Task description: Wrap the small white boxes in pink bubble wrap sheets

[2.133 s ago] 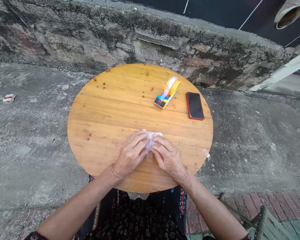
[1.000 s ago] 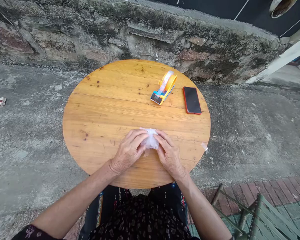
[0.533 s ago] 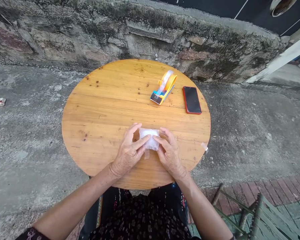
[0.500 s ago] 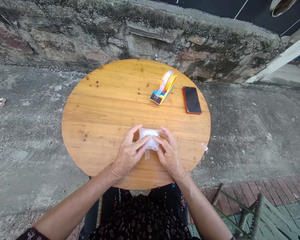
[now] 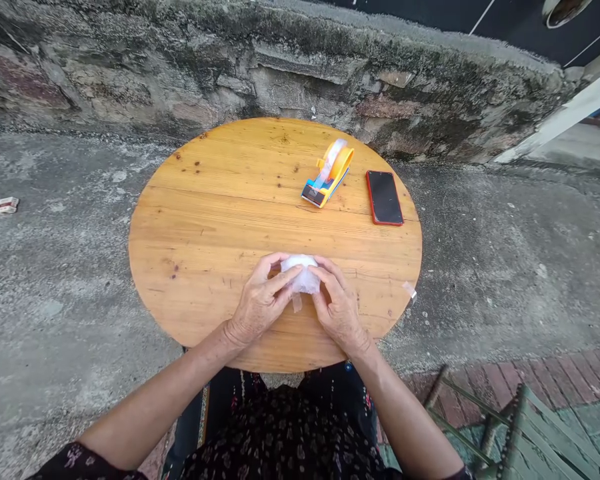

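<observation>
A small white packet [image 5: 306,280], which looks wrapped in translucent bubble wrap, is held between my two hands near the front of the round wooden table [image 5: 220,220]. My left hand [image 5: 263,293] grips its left side, the index finger lying on top. On the right side, my right hand [image 5: 337,300] closes on it with thumb and fingers, its index finger also over the top. A short strip of clear tape [image 5: 297,303] sticks out below the packet toward me. What is inside the wrapping is hidden.
Toward the back stands a yellow and blue tape dispenser [image 5: 329,173] with a roll in it. A phone in a red case [image 5: 385,198] lies right of it. Another tape piece [image 5: 409,290] hangs at the table's right edge. A green chair [image 5: 520,427] stands lower right; a stone wall [image 5: 205,73] runs behind.
My fingers have drawn in closer around the packet, and its top has tilted slightly. The view has shifted a little; dispenser and phone stay where they were.
</observation>
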A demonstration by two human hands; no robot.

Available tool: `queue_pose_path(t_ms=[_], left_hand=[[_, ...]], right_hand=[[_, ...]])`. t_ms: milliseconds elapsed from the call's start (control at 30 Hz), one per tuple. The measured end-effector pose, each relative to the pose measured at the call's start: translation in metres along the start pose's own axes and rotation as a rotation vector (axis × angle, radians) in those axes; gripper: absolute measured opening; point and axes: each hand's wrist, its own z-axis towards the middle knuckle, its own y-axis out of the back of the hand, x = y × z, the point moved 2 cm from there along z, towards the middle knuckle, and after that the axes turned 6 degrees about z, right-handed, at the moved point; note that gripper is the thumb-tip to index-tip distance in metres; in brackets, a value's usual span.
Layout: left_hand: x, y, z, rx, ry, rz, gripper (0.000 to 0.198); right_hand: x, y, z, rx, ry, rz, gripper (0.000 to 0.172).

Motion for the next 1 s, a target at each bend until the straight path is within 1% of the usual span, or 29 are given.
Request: queue_pose_path(t_ms=[100, 267, 333, 467, 633, 800, 900, 1000], left_hand=[[0.004, 0.001, 0.000, 0.006, -0.033, 0.026, 0.034], [0.009, 0.004, 0.002, -0.009, -0.097, 0.152, 0.032], [0.009, 0.003, 0.002, -0.003, -0.073, 0.093, 0.034], [0.008, -0.002, -0.001, 0.003, 0.049, -0.093, 0.038], [0.007, -0.005, -0.003, -0.009, 0.073, -0.128, 0.038], [0.012, -0.002, 0.000, 0.016, 0.024, -0.015, 0.032], [0.014, -0.001, 0.001, 0.007, -0.018, -0.020, 0.029], [0.016, 0.000, 0.003, 0.014, -0.053, -0.030, 0.026]], right_hand=[[0.002, 0.001, 0.000, 0.002, 0.006, -0.012, 0.046], [0.001, 0.000, 0.001, 0.015, 0.019, -0.057, 0.050], [0.000, -0.001, 0.001, 0.011, 0.010, -0.085, 0.049], [-0.001, -0.004, -0.001, -0.017, 0.008, -0.061, 0.051], [-0.002, -0.007, -0.001, -0.031, 0.023, -0.033, 0.050], [-0.002, -0.004, 0.001, 0.004, 0.066, -0.084, 0.050], [-0.004, -0.003, 0.001, 0.017, 0.099, -0.081, 0.050], [-0.006, -0.005, -0.001, 0.012, 0.096, -0.086, 0.047]])
